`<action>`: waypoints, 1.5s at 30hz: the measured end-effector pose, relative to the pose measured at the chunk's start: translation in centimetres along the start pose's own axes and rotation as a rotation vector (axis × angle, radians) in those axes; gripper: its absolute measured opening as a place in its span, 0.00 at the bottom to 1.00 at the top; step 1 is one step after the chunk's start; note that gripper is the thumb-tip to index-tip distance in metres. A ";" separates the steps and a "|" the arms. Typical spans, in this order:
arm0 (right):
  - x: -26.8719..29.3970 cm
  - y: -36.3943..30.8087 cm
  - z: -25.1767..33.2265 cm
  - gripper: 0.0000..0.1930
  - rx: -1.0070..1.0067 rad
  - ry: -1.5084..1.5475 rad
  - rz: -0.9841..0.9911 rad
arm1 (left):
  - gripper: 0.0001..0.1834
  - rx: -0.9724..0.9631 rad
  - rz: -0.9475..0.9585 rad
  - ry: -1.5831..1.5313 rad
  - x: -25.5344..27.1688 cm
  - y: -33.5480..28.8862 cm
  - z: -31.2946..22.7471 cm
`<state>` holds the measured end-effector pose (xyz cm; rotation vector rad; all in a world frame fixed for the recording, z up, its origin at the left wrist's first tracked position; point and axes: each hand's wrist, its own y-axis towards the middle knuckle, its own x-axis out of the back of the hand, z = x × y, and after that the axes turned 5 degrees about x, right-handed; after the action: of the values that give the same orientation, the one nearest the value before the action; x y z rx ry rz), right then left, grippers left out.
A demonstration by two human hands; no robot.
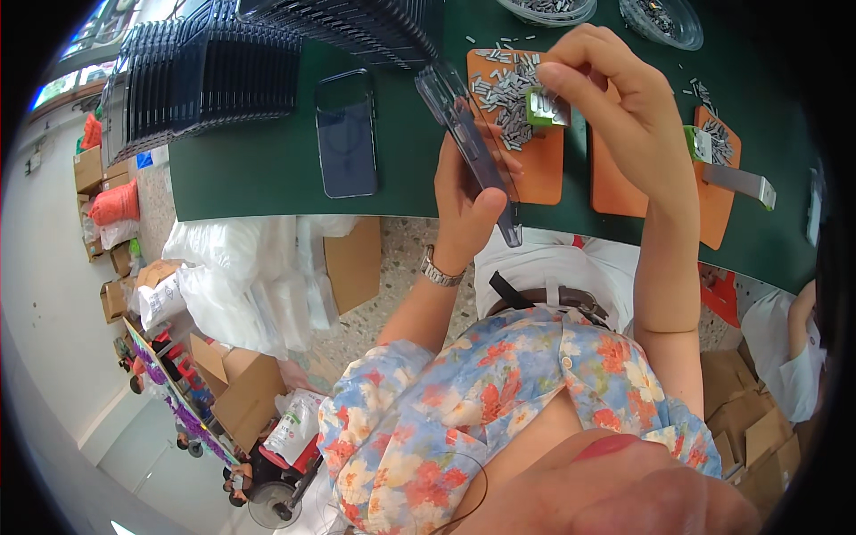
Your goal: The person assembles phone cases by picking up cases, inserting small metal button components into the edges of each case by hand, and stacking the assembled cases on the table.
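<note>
Person (499,383); L grip (465,207) clamped on phone case (482,159); R grip (620,100) unclear (by green block (547,109)).

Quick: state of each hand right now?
Left hand: closed, holding a dark-tinted phone case.
Right hand: curled beside a green-edged block; whether it holds anything cannot be told.

Orange boards (541,174) and silver-grey metal pieces (504,98) brighten a dark green table (259,174), beside a translucent, smoke-grey phone case (473,147), a blue shirt (499,392) patterned with red, orange and cream flowers, and white trousers (517,259).
</note>
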<state>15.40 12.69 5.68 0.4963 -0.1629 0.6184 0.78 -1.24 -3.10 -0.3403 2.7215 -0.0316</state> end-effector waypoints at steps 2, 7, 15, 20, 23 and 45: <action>-0.9 0.6 1.4 0.07 -0.097 -0.060 0.097 | 0.53 0.012 0.013 -0.005 0.5 -0.4 0.0; -0.6 0.8 2.3 0.08 -0.071 -0.136 0.149 | 0.51 0.054 0.057 -0.035 0.6 -0.9 -0.3; -0.9 -0.1 1.5 0.07 0.050 -0.062 0.101 | 0.50 0.117 0.101 0.059 0.6 -1.1 -2.2; -0.9 -0.4 1.4 0.08 -0.154 0.091 -0.016 | 0.50 0.174 0.138 0.166 -0.3 0.1 -3.4; -1.1 -1.0 -0.3 0.09 -0.088 0.096 -0.086 | 0.51 0.209 0.157 0.169 -1.1 0.8 -4.1; -2.2 0.3 -2.4 0.13 -0.295 0.366 -0.184 | 0.43 0.456 0.145 0.113 -1.8 3.6 -4.1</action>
<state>13.40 12.90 3.10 0.1061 0.1371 0.4848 -0.06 2.59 1.05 -0.0079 2.7354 -0.6358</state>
